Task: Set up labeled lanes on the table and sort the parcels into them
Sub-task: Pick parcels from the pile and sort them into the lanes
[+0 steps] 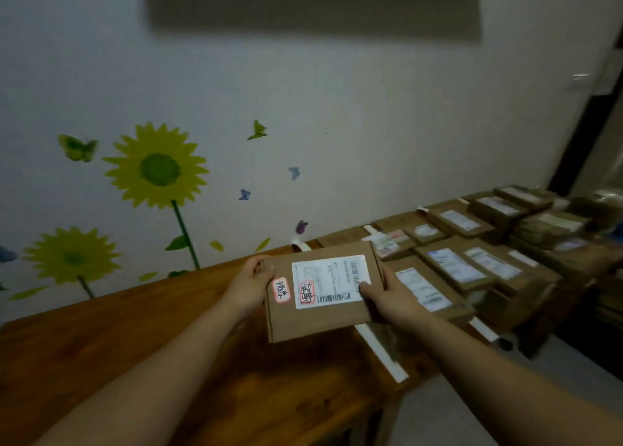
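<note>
A flat brown cardboard parcel [333,321] is held above the wooden table [141,337] with both hands. It bears a white shipping label and two small red-edged handwritten stickers. My left hand [251,285] grips its left edge, thumb on top. My right hand [387,297] grips its right edge, thumb resting on the label's barcode. A white strip [381,351] runs across the table just right of the parcel, marking a lane edge. Beyond it lie several brown parcels [451,270] with white labels, in rows and stacks.
More white strips [371,230] show between the parcel rows at the table's far edge. The wall [303,125] behind carries sunflower and butterfly stickers. The table's near edge drops to a grey floor [472,412] at the lower right. A dark doorway [586,135] stands at the far right.
</note>
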